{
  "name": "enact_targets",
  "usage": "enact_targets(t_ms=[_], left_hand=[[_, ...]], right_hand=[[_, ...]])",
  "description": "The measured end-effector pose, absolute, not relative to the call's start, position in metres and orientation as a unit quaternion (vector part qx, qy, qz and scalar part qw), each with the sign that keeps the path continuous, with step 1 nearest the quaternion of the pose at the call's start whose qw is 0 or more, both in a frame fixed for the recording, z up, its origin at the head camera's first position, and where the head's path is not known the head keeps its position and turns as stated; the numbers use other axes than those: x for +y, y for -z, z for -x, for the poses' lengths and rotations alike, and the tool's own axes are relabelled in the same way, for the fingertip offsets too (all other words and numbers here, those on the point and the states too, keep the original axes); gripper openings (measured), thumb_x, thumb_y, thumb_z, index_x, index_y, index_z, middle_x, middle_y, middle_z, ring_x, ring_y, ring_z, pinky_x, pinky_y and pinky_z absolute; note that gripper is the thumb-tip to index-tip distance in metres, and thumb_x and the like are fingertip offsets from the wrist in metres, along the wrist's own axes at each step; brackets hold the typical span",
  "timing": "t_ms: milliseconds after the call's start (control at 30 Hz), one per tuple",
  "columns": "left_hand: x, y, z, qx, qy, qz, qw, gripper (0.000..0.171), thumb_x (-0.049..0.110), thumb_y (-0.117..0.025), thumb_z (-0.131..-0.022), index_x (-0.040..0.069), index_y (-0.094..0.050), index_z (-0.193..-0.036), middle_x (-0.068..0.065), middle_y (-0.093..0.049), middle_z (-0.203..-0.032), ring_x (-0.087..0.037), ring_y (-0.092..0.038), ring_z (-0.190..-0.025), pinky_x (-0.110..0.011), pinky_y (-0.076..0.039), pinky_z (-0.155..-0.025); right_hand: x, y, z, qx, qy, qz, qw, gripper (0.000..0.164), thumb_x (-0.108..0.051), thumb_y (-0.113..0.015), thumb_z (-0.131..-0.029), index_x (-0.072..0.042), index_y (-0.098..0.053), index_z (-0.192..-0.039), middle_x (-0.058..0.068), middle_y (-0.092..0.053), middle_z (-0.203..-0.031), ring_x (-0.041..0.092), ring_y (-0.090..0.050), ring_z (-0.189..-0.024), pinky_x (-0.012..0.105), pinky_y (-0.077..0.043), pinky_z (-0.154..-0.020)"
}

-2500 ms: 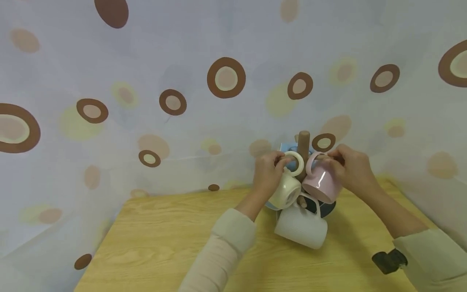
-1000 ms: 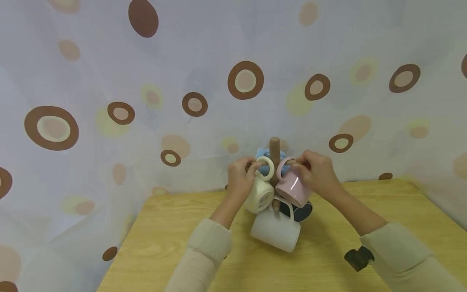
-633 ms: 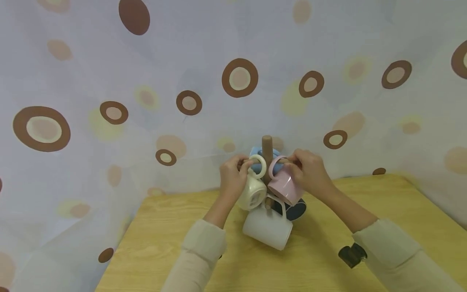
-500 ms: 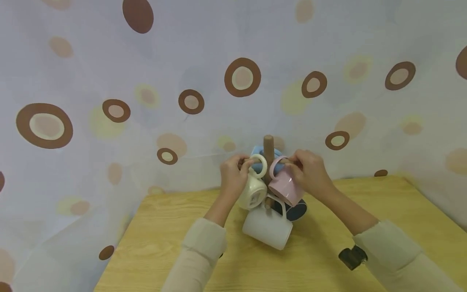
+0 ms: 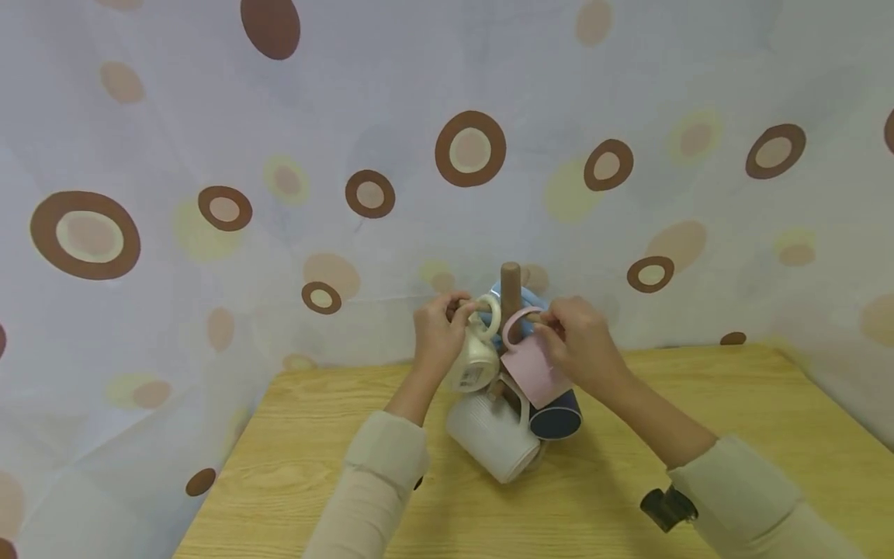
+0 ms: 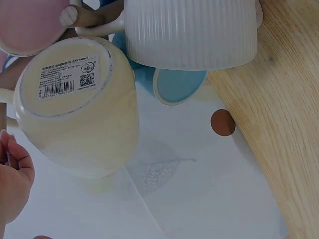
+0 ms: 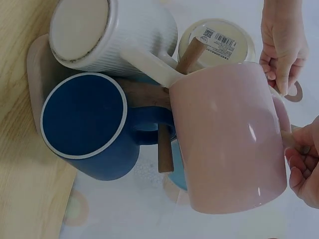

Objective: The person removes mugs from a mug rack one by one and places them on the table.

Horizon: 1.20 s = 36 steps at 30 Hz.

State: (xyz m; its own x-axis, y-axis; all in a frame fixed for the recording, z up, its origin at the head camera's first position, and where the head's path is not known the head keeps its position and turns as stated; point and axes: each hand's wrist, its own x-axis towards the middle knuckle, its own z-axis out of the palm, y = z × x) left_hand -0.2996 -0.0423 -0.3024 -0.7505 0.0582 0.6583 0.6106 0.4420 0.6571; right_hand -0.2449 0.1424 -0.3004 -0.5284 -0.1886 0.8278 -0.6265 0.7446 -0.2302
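Note:
A wooden mug tree (image 5: 511, 289) stands on the table, hung with several mugs. My left hand (image 5: 436, 335) pinches the end of its upper left peg, where a cream mug (image 5: 478, 363) hangs by its handle. On the upper right peg, beside the handle of a pink mug (image 5: 534, 373), my right hand (image 5: 585, 343) grips the peg's end with thumb and fingers. A ribbed white mug (image 5: 489, 431) and a navy blue mug (image 7: 84, 117) hang on lower pegs. Behind the post a light blue mug (image 5: 532, 300) is mostly hidden. The base (image 7: 37, 74) partly shows in the right wrist view.
The light wood table (image 5: 314, 435) ends at a wall covering (image 5: 391, 256) printed with brown and yellow circles. A small black object (image 5: 668, 508) sits by my right sleeve (image 5: 740, 493).
Over the last half second the mug tree has turned: its left side went back, its right side came forward. The white mug swung left and more of the navy mug shows. Both hands kept their grip.

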Motion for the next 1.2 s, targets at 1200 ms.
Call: enact_targets(t_ms=[1200], left_hand=[[-0.060,0.300,0.324,-0.805,0.528,0.203,0.181,0.021,0.014,-0.060,-0.084,-0.002,-0.064,-0.096,-0.018,-0.067,-0.083,-0.025,-0.063,-0.068,-0.016,-0.048,-0.058]], right_hand=[[0.103,0.298,0.233,-0.844,-0.194,-0.235,0.441,0.023,0.003,-0.070,-0.071,-0.003,-0.049,-0.066,0.006,-0.050,-0.059,0.018,-0.042,-0.059,0.025,-0.035,-0.051]])
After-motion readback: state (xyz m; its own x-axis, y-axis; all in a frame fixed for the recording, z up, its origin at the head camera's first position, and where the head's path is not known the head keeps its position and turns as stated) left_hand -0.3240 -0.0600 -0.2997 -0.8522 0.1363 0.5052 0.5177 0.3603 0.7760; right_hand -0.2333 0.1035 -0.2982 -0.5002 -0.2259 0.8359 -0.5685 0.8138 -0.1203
